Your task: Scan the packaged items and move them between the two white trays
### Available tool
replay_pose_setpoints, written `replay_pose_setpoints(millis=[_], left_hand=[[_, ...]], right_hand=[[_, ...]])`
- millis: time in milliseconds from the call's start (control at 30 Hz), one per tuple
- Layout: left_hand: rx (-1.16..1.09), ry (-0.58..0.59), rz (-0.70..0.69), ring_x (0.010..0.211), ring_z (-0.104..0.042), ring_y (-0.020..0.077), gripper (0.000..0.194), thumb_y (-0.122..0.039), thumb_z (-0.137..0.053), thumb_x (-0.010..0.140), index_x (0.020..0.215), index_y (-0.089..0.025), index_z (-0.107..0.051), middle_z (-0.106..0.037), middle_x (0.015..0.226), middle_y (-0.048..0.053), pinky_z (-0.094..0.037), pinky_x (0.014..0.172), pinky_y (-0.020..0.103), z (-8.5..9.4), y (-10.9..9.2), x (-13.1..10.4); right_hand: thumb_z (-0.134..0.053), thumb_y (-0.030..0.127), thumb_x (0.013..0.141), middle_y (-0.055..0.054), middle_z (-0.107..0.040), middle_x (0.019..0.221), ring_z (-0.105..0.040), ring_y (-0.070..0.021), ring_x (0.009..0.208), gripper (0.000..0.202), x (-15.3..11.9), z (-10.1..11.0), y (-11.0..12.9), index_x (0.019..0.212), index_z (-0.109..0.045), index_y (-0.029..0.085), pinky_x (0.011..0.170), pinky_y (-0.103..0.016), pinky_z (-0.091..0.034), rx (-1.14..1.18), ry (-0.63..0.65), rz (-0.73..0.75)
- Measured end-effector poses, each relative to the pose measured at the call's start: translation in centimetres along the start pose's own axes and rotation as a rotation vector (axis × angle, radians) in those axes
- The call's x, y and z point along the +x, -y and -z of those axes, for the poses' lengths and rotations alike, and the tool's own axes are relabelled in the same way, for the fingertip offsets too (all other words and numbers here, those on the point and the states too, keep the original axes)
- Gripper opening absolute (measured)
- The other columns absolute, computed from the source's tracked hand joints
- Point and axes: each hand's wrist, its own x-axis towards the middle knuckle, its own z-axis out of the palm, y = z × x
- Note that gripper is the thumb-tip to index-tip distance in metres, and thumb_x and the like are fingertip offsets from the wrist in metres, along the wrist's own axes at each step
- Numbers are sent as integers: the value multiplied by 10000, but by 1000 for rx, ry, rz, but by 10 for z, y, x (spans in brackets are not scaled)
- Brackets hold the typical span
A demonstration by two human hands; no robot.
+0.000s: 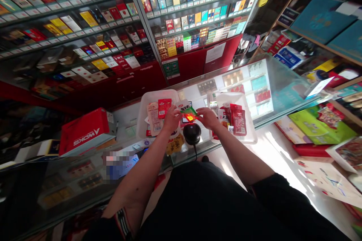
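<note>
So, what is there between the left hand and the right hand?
In the head view, a small packet fills the gap, the left hand and right hand holding its edges; what is behind it is mostly hidden.

Centre frame, packet and scanner crowd the gap between left tub and right tub — open desk runs right of them, toward a white panel; a red box blocks the left.

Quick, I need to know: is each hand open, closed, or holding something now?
Left hand: closed, holding the left end of the packet.
Right hand: closed, holding the same packet at its right end.
</note>
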Motion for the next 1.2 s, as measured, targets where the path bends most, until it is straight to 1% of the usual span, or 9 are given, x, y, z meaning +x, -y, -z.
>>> replay_pose_setpoints(millis=[133, 200, 333, 433, 600, 767, 900, 1033, 1200], left_hand=[[0, 2, -11, 1183, -628, 282, 197, -287, -715, 885, 705, -205, -714, -703, 1164, 87, -471, 1116, 478, 0, 1, -3], [-16, -4, -7, 1162, -638, 273, 173, -289, -716, 876, 723, -208, -724, -707, 1156, 84, -484, 1096, 461, -1, 3, -5], [-47, -38, -22, 1147, -644, 267, 163, -295, -714, 873, 732, -214, -730, -709, 1149, 85, -487, 1083, 453, -2, 9, -9], [-18, -60, 2, 1156, -638, 273, 179, -298, -718, 867, 710, -212, -726, -707, 1116, 91, -483, 1090, 466, -3, 10, -11], [11, -79, 21, 1164, -635, 263, 201, -262, -718, 865, 671, -215, -693, -709, 1125, 85, -492, 1088, 457, -3, 5, -11], [6, -92, 45, 1258, -616, 267, 173, -283, -707, 889, 731, -211, -719, -713, 1271, 81, -470, 1131, 448, -2, -8, -5], [1, -119, 74, 1309, -607, 287, 154, -303, -714, 895, 777, -210, -748, -691, 1381, 88, -442, 1172, 468, -8, -22, 2], [1, -108, 38, 1289, -624, 290, 165, -305, -696, 907, 796, -207, -768, -710, 1355, 84, -452, 1174, 478, -22, -41, 11], [20, -91, 6, 1252, -650, 291, 158, -270, -686, 917, 806, -218, -785, -714, 1353, 76, -463, 1165, 479, -48, -74, 19]], right_hand=[[-733, 123, 884, -83, -809, 1153, -701, -267, 1160, 155, -1, 0, -2, 872, -843, 232, 1132, -455, -474, -20, 28, 101], [-720, 123, 889, -77, -810, 1139, -692, -267, 1151, 167, 1, 0, -3, 868, -842, 236, 1141, -464, -459, -41, 43, 126], [-695, 121, 898, -90, -807, 1152, -676, -269, 1150, 176, 5, -6, -7, 879, -839, 222, 1142, -453, -444, -93, 69, 138], [-671, 98, 903, -110, -803, 1175, -665, -277, 1162, 193, 8, -11, -10, 901, -836, 199, 1127, -435, -446, -135, 88, 143], [-642, 87, 922, -120, -802, 1177, -675, -272, 1137, 213, 11, -12, -9, 920, -831, 184, 1109, -415, -450, -160, 86, 138], [-673, 142, 932, -104, -806, 1144, -695, -273, 1122, 167, 11, -1, -2, 900, -826, 202, 1100, -430, -468, -120, 20, 111], [-704, 170, 918, -108, -806, 1125, -698, -279, 1115, 125, 2, 13, -1, 890, -820, 206, 1087, -443, -487, -76, -33, 93], [-686, 177, 928, -115, -798, 1139, -696, -274, 1098, 128, -13, 27, -3, 878, -802, 199, 1064, -438, -500, -56, -84, 68], [-627, 147, 939, -114, -795, 1104, -685, -274, 1082, 184, -33, 51, -11, 830, -766, 199, 1041, -426, -505, -92, -124, 33]])
